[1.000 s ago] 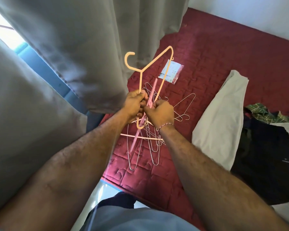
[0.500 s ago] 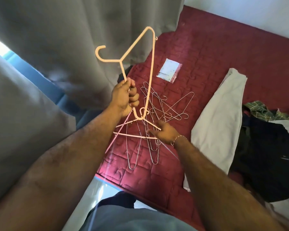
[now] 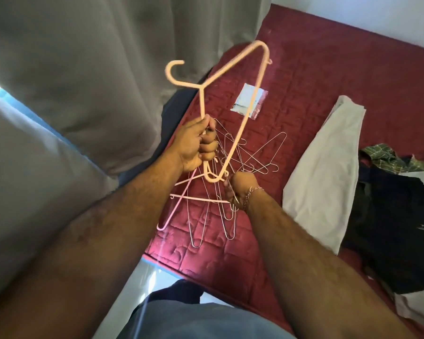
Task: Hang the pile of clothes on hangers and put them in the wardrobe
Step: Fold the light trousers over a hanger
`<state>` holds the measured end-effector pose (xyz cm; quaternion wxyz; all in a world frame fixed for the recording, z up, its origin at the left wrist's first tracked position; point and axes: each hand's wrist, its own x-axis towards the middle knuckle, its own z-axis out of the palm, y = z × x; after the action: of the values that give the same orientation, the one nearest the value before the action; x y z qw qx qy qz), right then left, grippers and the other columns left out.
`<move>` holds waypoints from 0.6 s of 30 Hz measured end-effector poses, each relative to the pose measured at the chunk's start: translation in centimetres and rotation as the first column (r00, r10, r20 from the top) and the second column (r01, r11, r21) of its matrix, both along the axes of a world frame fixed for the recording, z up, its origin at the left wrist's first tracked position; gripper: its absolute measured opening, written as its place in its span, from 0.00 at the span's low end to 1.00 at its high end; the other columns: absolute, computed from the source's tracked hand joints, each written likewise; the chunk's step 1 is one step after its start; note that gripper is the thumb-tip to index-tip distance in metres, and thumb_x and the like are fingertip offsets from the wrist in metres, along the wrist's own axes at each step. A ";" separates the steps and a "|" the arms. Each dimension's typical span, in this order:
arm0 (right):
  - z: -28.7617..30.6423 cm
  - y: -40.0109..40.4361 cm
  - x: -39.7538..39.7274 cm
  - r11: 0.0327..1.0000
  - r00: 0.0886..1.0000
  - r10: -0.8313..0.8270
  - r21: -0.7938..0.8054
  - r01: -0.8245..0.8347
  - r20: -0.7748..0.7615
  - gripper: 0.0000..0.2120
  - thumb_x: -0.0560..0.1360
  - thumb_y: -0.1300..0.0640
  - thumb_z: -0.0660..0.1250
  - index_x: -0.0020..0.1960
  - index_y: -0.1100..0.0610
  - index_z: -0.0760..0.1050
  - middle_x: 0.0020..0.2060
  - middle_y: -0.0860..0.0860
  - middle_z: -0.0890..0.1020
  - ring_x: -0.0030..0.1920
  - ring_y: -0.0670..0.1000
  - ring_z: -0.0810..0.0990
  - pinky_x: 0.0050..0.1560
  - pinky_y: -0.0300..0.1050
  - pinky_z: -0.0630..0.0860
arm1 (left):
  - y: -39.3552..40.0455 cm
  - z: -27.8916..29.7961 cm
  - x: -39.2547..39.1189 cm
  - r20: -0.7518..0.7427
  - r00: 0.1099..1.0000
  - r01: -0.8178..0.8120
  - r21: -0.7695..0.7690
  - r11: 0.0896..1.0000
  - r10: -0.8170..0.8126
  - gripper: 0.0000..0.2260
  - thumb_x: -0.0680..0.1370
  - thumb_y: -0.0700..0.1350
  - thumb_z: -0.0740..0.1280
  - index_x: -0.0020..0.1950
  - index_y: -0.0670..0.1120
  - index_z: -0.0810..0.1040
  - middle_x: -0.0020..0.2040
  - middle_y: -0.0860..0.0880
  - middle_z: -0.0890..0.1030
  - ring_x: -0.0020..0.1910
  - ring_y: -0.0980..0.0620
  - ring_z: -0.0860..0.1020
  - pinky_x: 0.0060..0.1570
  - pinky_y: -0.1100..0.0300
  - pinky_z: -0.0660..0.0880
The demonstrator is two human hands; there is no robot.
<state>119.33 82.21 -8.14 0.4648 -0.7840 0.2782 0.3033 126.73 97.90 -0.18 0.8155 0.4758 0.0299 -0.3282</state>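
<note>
My left hand [image 3: 197, 146] grips one arm of a peach plastic hanger [image 3: 201, 86] and holds it up above the bed, hook pointing left. Just below its lower corner, my right hand [image 3: 240, 188] curls its fingers round a thin wire hanger. That one belongs to a tangle of wire hangers [image 3: 257, 155] lying on the red bedcover [image 3: 328, 69]. Two pale pink hangers [image 3: 196, 198] lie in the same heap. To the right lies the clothes pile: a white garment [image 3: 321, 172], a dark garment [image 3: 389, 216] and a green plaid piece [image 3: 382, 155].
Grey curtains [image 3: 83, 57] hang at the left, right up against the bed's edge. A small clear packet [image 3: 249, 101] lies on the bedcover beyond the hangers. A strip of pale floor [image 3: 154, 272] shows between the bed and my legs. No wardrobe is in view.
My hands came apart: the left lifted the peach hanger up and to the left. The right dropped to the pile with fingers out, and now curls round a wire hanger.
</note>
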 end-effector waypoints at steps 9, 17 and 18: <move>0.7 3.2 0.7 0.431 0.743 -0.621 0.683 0.590 -0.250 0.08 0.82 0.64 0.53 0.52 0.63 0.71 0.45 0.62 0.78 0.36 0.59 0.83 0.36 0.54 0.83 | 2.5 1.0 -0.8 -0.061 0.901 0.432 0.040 0.901 -0.429 0.14 0.88 0.48 0.53 0.47 0.45 0.72 0.30 0.51 0.54 0.25 0.56 0.51 0.25 0.68 0.53; 1.3 3.5 -0.3 0.531 0.864 -0.469 0.722 0.443 -0.185 0.16 0.86 0.58 0.55 0.66 0.57 0.78 0.49 0.55 0.81 0.40 0.53 0.82 0.48 0.58 0.84 | 2.5 1.6 0.2 0.114 0.983 0.125 0.154 0.980 -0.143 0.16 0.88 0.48 0.53 0.45 0.46 0.73 0.29 0.51 0.58 0.25 0.56 0.53 0.27 0.65 0.53; 1.4 3.6 -0.6 0.522 0.873 -0.453 0.741 0.422 -0.178 0.16 0.86 0.58 0.55 0.66 0.60 0.78 0.49 0.56 0.83 0.39 0.52 0.83 0.46 0.54 0.84 | 2.4 1.7 0.3 0.118 0.987 0.093 0.138 0.986 -0.109 0.16 0.88 0.48 0.53 0.45 0.46 0.73 0.28 0.51 0.58 0.25 0.56 0.53 0.27 0.66 0.54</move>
<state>118.76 85.81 -6.70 0.8154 -0.4247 0.3035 0.2501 127.05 100.26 1.49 0.7649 0.5491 -0.0237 -0.3361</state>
